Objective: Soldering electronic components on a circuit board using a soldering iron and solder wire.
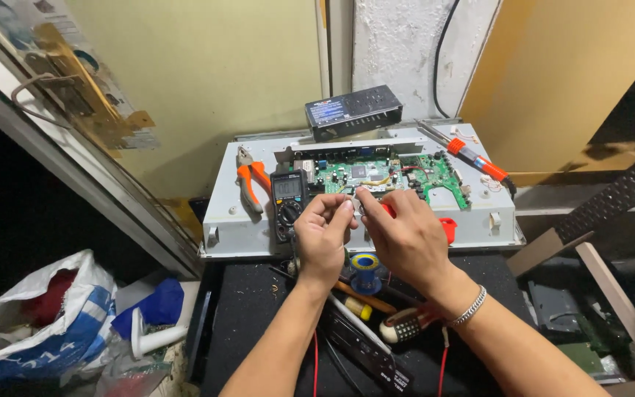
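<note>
Nearest us, on the black mat [259, 309], lie a yellow-handled screwdriver [361, 303] and a blue spool of solder wire [365, 266], just under our wrists. Above them our left hand [323, 235] and right hand [404, 237] meet fingertip to fingertip, both pinched together on a small pale part [358, 206] held between them; the part sits level with both hands, neither nearer, and its shape is too small to tell. Beyond, on the grey metal chassis [237, 228], rest a black multimeter [289, 202], orange-handled pliers [253, 182] at its left edge, a green circuit board [398, 175], and an orange-gripped soldering iron [472, 158] at the far right corner.
</note>
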